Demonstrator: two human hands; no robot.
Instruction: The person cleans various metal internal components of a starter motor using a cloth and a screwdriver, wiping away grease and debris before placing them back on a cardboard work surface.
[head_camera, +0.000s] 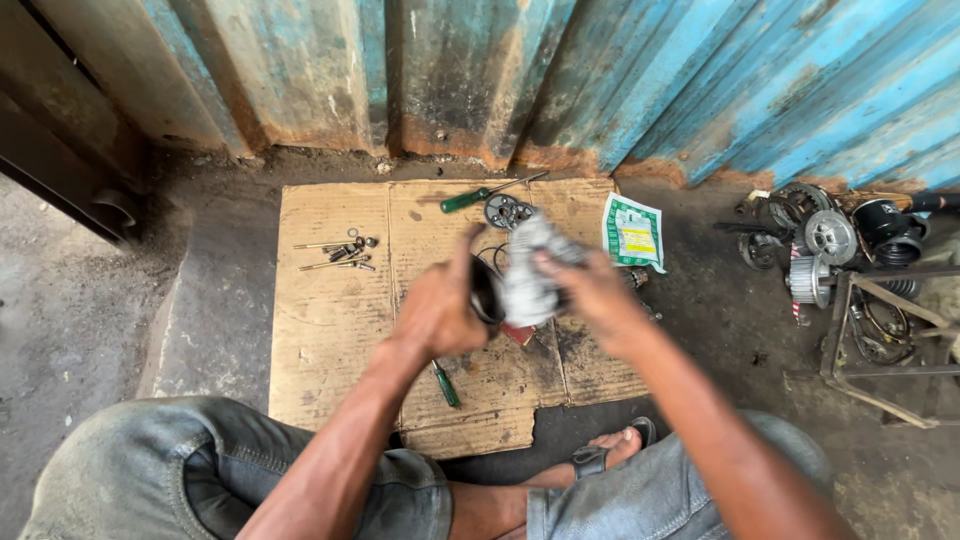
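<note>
Both my hands hold a blurred grey metal motor part (527, 280) above a sheet of cardboard (330, 330) on the ground. My left hand (440, 310) grips its dark round end on the left. My right hand (590, 290) clasps the pale metal body from the right. A green-handled screwdriver (445, 385) lies on the cardboard just under my left wrist. Another green-handled screwdriver (480, 195) lies at the cardboard's far edge, next to a round metal gear plate (505, 212).
Long bolts and washers (340, 252) lie at the cardboard's far left. A green and white packet (633, 232) sits at its right edge. Pulleys, springs and dark engine parts (830, 240) are heaped at the right by a rusty metal frame (880, 350). Corrugated blue metal wall (600, 80) behind.
</note>
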